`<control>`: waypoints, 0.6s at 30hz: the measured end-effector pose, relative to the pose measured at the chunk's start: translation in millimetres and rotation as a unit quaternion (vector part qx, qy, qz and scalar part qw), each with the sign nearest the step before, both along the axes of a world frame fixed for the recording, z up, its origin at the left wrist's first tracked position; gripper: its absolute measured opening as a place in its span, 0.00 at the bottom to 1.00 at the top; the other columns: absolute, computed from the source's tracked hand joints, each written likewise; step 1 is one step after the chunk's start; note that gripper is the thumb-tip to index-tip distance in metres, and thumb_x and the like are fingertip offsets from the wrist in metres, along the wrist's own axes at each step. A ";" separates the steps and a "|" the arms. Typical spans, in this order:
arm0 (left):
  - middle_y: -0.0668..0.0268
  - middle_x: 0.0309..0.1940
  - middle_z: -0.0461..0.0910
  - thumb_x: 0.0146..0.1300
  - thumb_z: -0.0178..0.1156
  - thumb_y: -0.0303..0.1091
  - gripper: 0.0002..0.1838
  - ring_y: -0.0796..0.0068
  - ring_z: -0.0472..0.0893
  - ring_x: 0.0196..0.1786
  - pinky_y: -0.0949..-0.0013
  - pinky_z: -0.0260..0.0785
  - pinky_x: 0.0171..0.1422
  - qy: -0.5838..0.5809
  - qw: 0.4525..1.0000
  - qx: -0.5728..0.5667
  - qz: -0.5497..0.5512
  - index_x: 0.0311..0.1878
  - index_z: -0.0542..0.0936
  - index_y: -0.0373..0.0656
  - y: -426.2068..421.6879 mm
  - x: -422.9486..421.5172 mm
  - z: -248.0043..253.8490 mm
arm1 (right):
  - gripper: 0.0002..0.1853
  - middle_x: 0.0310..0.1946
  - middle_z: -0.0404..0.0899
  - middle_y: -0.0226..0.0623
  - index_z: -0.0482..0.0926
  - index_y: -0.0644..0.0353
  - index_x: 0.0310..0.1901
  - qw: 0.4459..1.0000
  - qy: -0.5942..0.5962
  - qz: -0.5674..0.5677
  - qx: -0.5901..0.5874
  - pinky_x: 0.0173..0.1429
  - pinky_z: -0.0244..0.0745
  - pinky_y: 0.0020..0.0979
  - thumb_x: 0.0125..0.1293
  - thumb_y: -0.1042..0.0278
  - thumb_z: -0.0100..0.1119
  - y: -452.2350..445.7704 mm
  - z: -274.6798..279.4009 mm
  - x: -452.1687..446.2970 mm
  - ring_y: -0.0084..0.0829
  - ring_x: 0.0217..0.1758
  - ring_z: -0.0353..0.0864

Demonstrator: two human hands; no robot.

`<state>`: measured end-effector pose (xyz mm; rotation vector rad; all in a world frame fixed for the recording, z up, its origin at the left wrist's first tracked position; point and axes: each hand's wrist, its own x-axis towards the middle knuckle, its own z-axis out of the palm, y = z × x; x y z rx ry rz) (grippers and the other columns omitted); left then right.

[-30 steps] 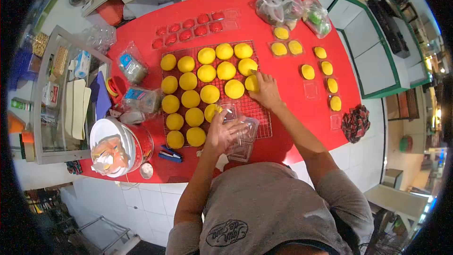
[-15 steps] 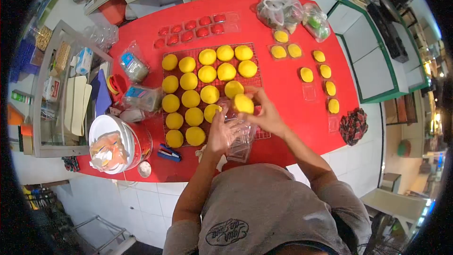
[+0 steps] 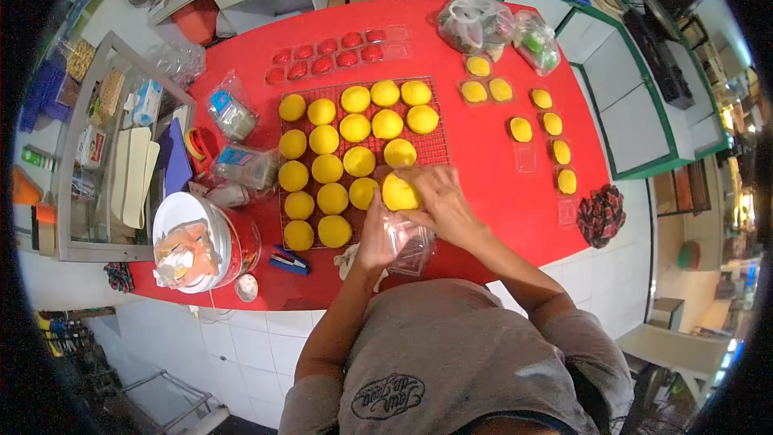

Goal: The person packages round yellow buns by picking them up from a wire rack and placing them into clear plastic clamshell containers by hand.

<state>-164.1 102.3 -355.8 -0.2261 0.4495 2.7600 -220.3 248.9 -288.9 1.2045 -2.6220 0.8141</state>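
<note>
Over the front edge of the red table, my right hand (image 3: 448, 211) grips a round yellow bun (image 3: 400, 192). Close beside it, my left hand (image 3: 375, 240) is curled round a clear plastic container (image 3: 412, 246), whose hinged shape shows below the bun. The bun appears to rest at the container's upper end, though the contact is partly hidden by my fingers. Just beyond my hands lies a wire cooling rack (image 3: 439, 145) with rows of similar yellow buns, one bun (image 3: 362, 192) right by my left fingertips.
More yellow buns (image 3: 521, 130) sit in clear trays at the right. Red pieces (image 3: 326, 46) fill trays at the back. Plastic bags (image 3: 477, 20) lie at the far right corner. A white bucket (image 3: 189, 221), a blue stapler (image 3: 288, 261) and a glass case (image 3: 88, 145) stand left.
My right hand has brought the bun left and slightly down, over to the container by my left hand. The bun now sits closer between both hands.
</note>
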 end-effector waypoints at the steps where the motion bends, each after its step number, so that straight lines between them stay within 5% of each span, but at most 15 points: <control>1: 0.61 0.52 0.80 0.72 0.37 0.62 0.32 0.67 0.82 0.48 0.62 0.75 0.51 0.002 1.000 -0.012 0.000 0.65 0.69 0.48 0.2 0.6 1.0 | 0.35 0.59 0.73 0.36 0.68 0.56 0.63 1.000 -0.002 -0.005 -0.014 0.61 0.58 0.40 0.55 0.52 0.66 -0.2 1.2 0.9 0.37 0.57 0.69; 10: 0.63 0.52 0.80 0.73 0.37 0.60 0.29 0.65 0.82 0.49 0.62 0.74 0.53 0.003 0.999 0.008 -0.034 0.66 0.68 0.53 -1.6 6.8 -11.2 | 0.32 0.58 0.74 0.34 0.71 0.55 0.60 0.998 0.040 -0.010 -0.053 0.62 0.56 0.43 0.56 0.49 0.61 2.6 -1.0 9.6 0.37 0.58 0.67; 14: 0.63 0.52 0.81 0.73 0.36 0.61 0.29 0.64 0.81 0.50 0.61 0.72 0.57 0.043 0.981 0.173 -0.081 0.65 0.67 0.53 -2.1 5.9 -46.2 | 0.34 0.58 0.73 0.37 0.69 0.55 0.63 0.993 0.106 -0.041 0.019 0.62 0.56 0.44 0.58 0.45 0.60 6.9 -10.0 11.0 0.38 0.59 0.66; 18: 0.59 0.52 0.79 0.73 0.39 0.60 0.30 0.65 0.81 0.51 0.62 0.73 0.56 0.095 0.991 0.028 -0.091 0.63 0.69 0.45 3.7 6.2 -23.3 | 0.35 0.57 0.73 0.42 0.66 0.56 0.66 0.993 0.021 -0.101 -0.063 0.58 0.61 0.44 0.61 0.46 0.61 11.7 -3.9 21.9 0.37 0.58 0.69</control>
